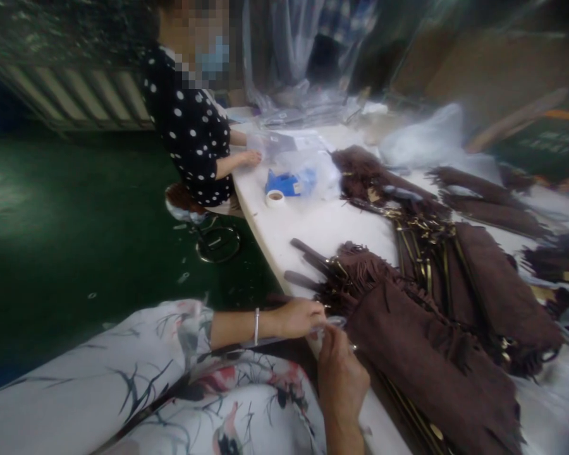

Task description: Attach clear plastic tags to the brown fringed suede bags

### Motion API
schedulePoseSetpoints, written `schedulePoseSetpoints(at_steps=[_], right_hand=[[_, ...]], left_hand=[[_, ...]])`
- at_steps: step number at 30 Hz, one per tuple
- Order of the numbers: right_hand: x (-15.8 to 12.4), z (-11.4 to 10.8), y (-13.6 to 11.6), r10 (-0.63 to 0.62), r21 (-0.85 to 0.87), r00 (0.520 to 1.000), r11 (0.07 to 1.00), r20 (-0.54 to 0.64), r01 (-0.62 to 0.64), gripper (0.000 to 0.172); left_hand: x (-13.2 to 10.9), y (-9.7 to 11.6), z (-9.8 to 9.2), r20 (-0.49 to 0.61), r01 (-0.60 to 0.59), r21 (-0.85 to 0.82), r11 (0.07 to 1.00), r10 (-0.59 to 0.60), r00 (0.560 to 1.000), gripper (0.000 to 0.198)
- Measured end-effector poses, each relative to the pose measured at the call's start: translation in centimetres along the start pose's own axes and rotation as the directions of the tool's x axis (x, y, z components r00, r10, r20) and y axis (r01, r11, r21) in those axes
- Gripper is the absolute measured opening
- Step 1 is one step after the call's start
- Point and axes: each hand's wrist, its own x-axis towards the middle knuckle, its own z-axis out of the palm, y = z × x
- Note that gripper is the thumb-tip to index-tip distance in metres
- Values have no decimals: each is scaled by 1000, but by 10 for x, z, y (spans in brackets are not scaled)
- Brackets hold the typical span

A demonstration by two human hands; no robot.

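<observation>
My left hand [298, 317] and my right hand [341, 373] meet at the near edge of a white table [313, 227]. Both are closed in a pinch on a small clear piece [332, 322] held between them; the blur hides what it is. Right beside the hands lies a pile of brown fringed fabric pieces [422, 341] with gold chain straps [422, 246]. A bracelet sits on my left wrist. My sleeves are white with a floral print.
Another person in a black polka-dot top [189, 126] sits on a stool at the table's far left, hands on clear plastic bags [284, 145]. A blue tape dispenser [284, 183] and a tape roll [275, 198] lie near them. More brown pieces [483, 196] lie further right. The floor [76, 221] is green.
</observation>
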Motion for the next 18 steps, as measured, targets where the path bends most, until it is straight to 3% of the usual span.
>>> schedulePoseSetpoints(at_steps=[7,13,18], right_hand=[[2,-10,-3,69,65,995,995,66,-73,25],[4,-13,2,-24,104,999,994,38,20,23],[3,-10,10,-38,267,999,963,20,31,19]], left_hand=[[7,5,-9,95,118,-136,984,-106,990,25],[11,0,-6,98,228,-283,932,-208,973,30],[7,-2,-3,86,266,-353,897,-252,964,31]])
